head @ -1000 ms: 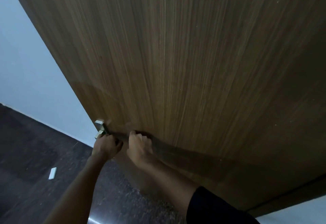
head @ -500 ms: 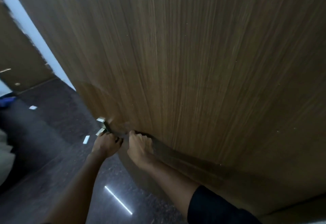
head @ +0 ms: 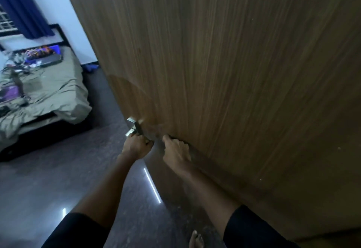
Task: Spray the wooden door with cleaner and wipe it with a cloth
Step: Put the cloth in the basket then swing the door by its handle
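A dark, glossy floor (head: pixel 58 179) fills the lower left and shows two bright light streaks. A pale wall (head: pixel 64 13) stands behind a bed (head: pixel 50 91) with a rumpled olive sheet and a dark frame; cables and small clutter lie on its far end, too blurred to sort out. One blue curtain (head: pixel 23 7) hangs at the top left beside a barred window cut off by the edge.

The door (head: pixel 234 72), wood-grained, takes up most of the view, and its top and right side run out of frame. At its free edge sits one metal handle (head: pixel 133 127).

Two hands show, both low on the door. The left hand (head: pixel 136 147) is curled in a fist just under the handle, its grip closed on the lower end of the handle. The right hand (head: pixel 175 150) is beside it, fingers curled against the door face; whether it holds anything, such as a cloth, I cannot tell, as the fingers hide it. Both forearms lead down to dark sleeves. One bare foot (head: pixel 196 240) peeks in at the bottom edge.
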